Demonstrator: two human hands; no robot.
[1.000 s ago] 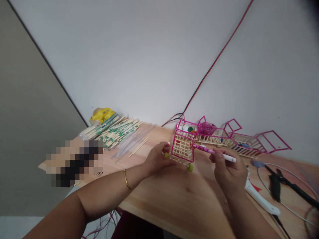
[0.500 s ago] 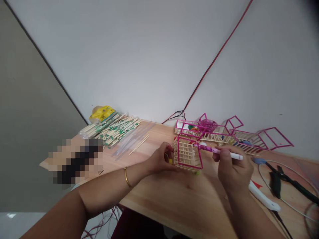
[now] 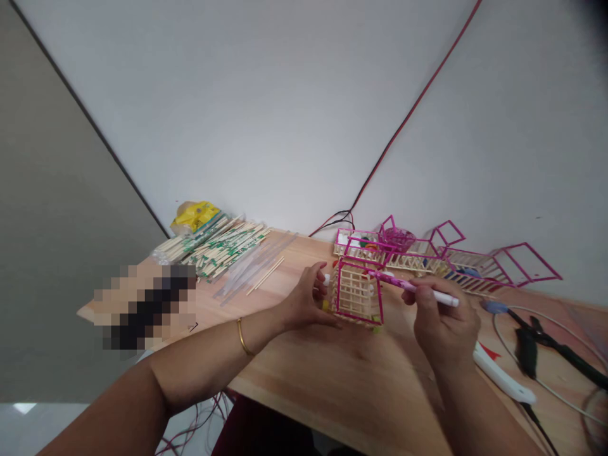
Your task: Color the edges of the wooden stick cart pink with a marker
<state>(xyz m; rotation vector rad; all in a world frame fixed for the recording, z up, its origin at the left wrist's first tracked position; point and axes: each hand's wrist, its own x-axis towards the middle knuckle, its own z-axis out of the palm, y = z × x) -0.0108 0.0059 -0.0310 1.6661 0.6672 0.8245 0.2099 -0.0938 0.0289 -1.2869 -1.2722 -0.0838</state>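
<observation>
My right hand (image 3: 446,323) grips a marker pen (image 3: 394,282) with a pink patterned barrel and a white end. Its tip meets the pink top rim of a small basket (image 3: 356,294) built of pale wooden sticks. The basket leans so that its slatted inside faces me. At its left side is my left hand (image 3: 308,301), with the fingers parted and lifted off the slats. The thumb reaches along the basket's lower left edge; whether it touches cannot be made out. Small yellow and white bits show between that hand and the basket.
More pink-edged stick frames (image 3: 413,253) stand along the wall, with a pink bowl (image 3: 398,239) among them. Bundled sticks (image 3: 228,247) in green-printed wrappers and a yellow bag (image 3: 194,216) lie at back left. A corded white tool (image 3: 503,373) and cables are on the right.
My left fingers have loosened and drawn slightly away from the basket's side. The basket has turned a little. The marker remains at its rim, having shifted slightly left.
</observation>
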